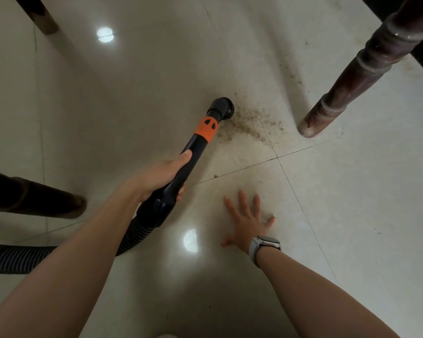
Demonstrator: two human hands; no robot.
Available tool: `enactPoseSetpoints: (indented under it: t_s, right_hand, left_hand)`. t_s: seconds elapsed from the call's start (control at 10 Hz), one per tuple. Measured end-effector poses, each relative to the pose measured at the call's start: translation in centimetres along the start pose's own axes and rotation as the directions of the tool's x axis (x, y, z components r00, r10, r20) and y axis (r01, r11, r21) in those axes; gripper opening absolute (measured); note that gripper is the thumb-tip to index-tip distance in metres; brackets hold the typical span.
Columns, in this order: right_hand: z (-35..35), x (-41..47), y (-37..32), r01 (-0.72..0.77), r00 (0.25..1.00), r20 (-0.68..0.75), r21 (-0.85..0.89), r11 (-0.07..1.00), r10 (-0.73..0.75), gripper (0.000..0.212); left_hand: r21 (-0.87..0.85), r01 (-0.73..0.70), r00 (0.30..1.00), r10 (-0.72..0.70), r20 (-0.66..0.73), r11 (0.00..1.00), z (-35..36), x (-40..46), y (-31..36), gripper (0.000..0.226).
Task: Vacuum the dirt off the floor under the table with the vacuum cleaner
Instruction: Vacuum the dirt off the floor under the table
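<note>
Left hand [160, 175] wrapped around the black plastic vacuum wand with an orange collar [190, 157], thumb laid along the top, forearm reaching in from the lower left — round black brush nozzle [222, 108] down on the pale glossy tiled floor [132, 93], at the left edge of the scattered brown dirt [253, 124]. Right hand [246, 223] flat on the floor with fingers spread wide, holding nothing, a grey wristwatch [264, 247] on its wrist. Dirt just left of the dark turned wooden table leg [359, 76] — black ribbed hose [17, 261] trailing off left.

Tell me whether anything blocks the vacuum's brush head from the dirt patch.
Nothing visible does. The round black brush head sits at the left edge of the brown dirt patch; the turned dark wooden table leg stands beyond it, to the right.
</note>
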State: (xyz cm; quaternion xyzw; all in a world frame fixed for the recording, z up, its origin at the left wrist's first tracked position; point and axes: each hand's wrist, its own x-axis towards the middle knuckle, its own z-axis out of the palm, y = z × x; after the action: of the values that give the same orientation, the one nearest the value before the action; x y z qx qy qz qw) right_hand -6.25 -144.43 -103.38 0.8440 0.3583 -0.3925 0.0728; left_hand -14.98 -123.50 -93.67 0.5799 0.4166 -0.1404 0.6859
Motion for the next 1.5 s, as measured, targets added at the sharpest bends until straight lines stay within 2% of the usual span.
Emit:
enactPoseSetpoints:
  t_s: [0.5,0.6,0.7,0.8,0.9,1.0,1.5]
  right_hand:
    - [-0.3,-0.2,0.0,-0.007,1.000,-0.005,0.005,1.000,0.007,0.114]
    - [-0.3,-0.2,-0.1,-0.009,1.000,-0.006,0.003,1.000,0.009,0.114]
    - [-0.3,-0.2,-0.1,-0.007,1.000,-0.001,0.010,1.000,0.007,0.115]
    - [-0.3,-0.2,-0.1,-0.006,1.000,0.001,0.002,1.000,0.006,0.115]
    - [-0.3,-0.2,-0.2,-0.007,1.000,0.001,0.004,1.000,0.007,0.114]
    - [-0.3,-0.3,-0.1,-0.009,1.000,0.001,0.002,1.000,0.009,0.115]
    - [0.1,0.0,-0.2,-0.015,1.000,-0.009,0.021,1.000,0.015,0.114]
  left_hand:
    - [0.135,0.016,1.000,-0.013,-0.020,0.991,-1.2,-4.3,-4.1,0.064]
    - [0.120,0.027,0.999,-0.024,-0.030,0.992,-0.9,-5.1,-5.1,0.061]
    - [0.125,0.025,0.999,-0.021,-0.034,0.992,-0.7,-6.2,-6.5,0.066]
    - [0.162,0.022,0.999,-0.017,-0.028,0.987,-0.5,-7.0,-7.6,0.080]
    - [0.169,0.020,0.999,-0.016,-0.028,0.985,0.1,-7.2,-7.3,0.071]
    - [0.190,0.027,0.999,-0.019,-0.047,0.981,0.6,-6.8,-6.0,0.051]
    - [0.176,-0.010,0.999,0.019,-0.051,0.984,1.1,-1.9,-1.6,0.051]
